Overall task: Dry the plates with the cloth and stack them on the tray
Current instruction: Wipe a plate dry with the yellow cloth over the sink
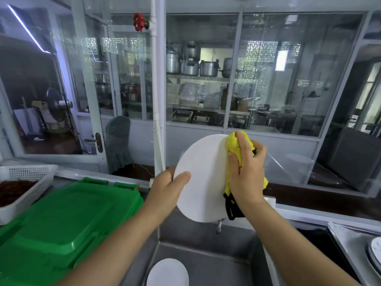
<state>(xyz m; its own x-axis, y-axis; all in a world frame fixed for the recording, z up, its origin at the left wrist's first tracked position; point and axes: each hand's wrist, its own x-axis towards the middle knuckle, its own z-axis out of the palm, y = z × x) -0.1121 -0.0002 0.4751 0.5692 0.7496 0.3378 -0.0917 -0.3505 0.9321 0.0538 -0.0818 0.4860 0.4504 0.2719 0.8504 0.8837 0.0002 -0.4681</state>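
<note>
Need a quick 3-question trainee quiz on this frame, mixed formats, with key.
1. True or false: the left hand holds the raised plate by its edge.
2. Which hand presses the yellow cloth against the raised plate? A) left hand B) right hand C) neither
3. Fill in: a second white plate lies down in the ____.

Key:
1. True; the thumb lies over the plate's face.
2. B; its grip is closed around the bunched cloth at the plate's right edge.
3. Sink, below the raised plate.
</note>
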